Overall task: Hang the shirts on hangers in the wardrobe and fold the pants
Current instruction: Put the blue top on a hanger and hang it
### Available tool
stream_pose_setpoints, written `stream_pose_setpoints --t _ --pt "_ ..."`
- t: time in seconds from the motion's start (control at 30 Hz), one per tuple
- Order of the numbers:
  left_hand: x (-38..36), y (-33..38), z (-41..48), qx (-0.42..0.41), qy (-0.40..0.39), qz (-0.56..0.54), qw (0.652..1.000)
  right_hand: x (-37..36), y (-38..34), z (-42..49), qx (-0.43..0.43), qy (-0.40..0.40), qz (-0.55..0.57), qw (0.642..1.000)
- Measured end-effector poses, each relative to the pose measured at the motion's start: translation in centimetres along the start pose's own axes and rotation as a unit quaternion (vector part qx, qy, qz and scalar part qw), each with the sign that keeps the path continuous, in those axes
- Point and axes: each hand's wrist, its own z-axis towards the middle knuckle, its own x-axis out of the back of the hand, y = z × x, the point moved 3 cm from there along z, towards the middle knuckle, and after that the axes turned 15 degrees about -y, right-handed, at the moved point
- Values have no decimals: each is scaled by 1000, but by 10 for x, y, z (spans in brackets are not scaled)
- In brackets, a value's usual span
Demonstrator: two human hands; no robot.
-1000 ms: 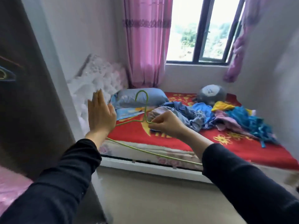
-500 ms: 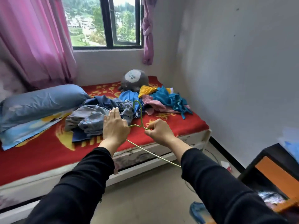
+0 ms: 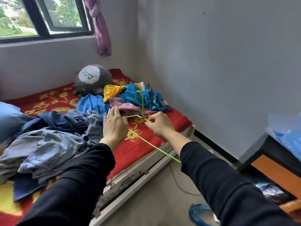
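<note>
Hanger [image 3: 142, 110]: thin green wire, light, springy, prob. bends if forced. Best held at the neck, where hook meets shoulders. Right hand [image 3: 160, 126] pinches it there, hook up, over the bed's [image 3: 146, 144] right part, just short of the clothes pile [image 3: 130, 98]. Left hand [image 3: 114, 126]: grip wide, fingers straight, by the hanger's left arm; contact unclear. Clothes soft, limp. Vs 0.5 s ago: view swung right, hands nearer the pile, pillow [image 3: 6, 115] almost out at left.

Green hanger [image 3: 142, 103]: far corner hidden behind left hand [image 3: 114, 126], near end behind right sleeve [image 3: 219, 176]. Pillow [image 3: 8, 115] cut by left edge. Right table [image 3: 268, 147] blurred, cropped.
</note>
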Motion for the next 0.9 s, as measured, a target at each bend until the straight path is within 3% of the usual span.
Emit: stream_pose_setpoints --t 0.2,0.4,0.63,0.9 --pt "-30 -5 128 15 -9 -20 1000 20 30 124 -9 -15 -17 1000" --pt "-59 -19 250 50 -33 -31 998 29 57 264 -33 -85 -12 996" --pt "-106 -64 363 106 -90 -11 990 14 95 391 -32 -48 -18 998" --pt "-186 -94 482 88 -184 31 979 6 174 515 -157 30 155 975"
